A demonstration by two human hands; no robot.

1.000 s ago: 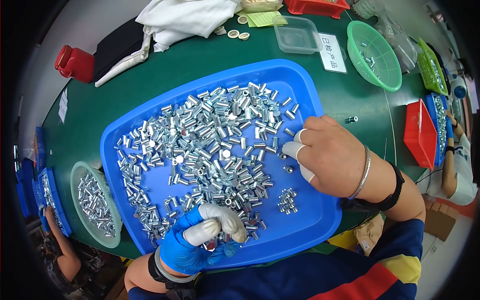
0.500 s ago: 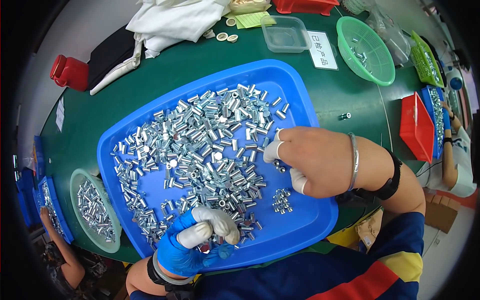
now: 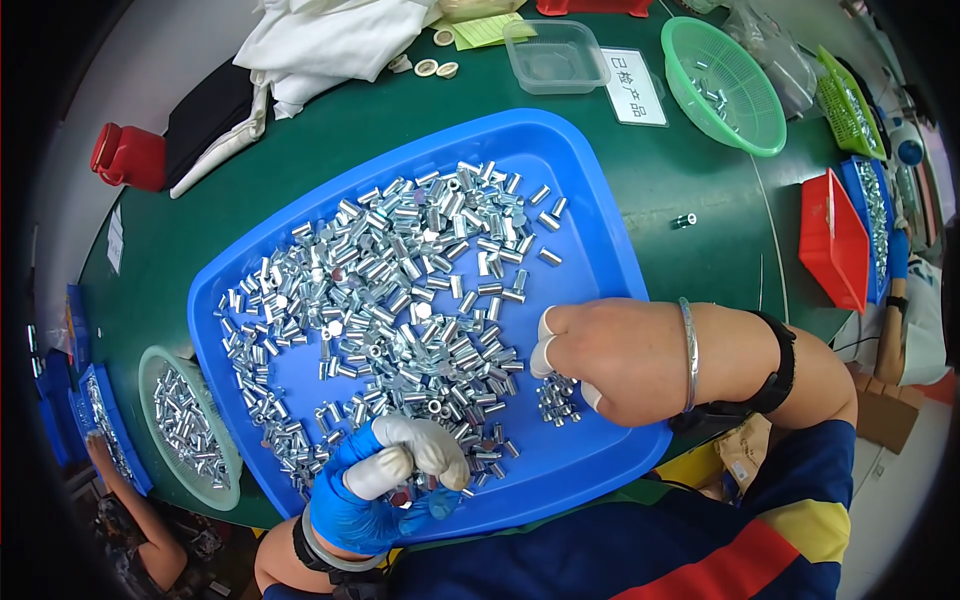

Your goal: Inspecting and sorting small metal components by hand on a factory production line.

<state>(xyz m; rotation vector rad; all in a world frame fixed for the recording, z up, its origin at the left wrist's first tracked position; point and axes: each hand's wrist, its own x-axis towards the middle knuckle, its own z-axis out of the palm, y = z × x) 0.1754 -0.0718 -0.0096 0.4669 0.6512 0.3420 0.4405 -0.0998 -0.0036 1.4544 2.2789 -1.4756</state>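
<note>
A green table (image 3: 690,180) carries a blue tray (image 3: 600,250); beyond the tray sit a clear plastic box (image 3: 556,55) and a green basket (image 3: 725,85).

— Which labels or signs are seen on the bench?

— A white rectangular card (image 3: 635,86) with dark print is laid flat near the far edge; a yellow-green slip (image 3: 487,30) (partly covered) is seen beside it.

— Any screens?

— None are seen.

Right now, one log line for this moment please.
left hand: pinching small metal parts | right hand: on parts in blue tray | small sorted cluster
</note>
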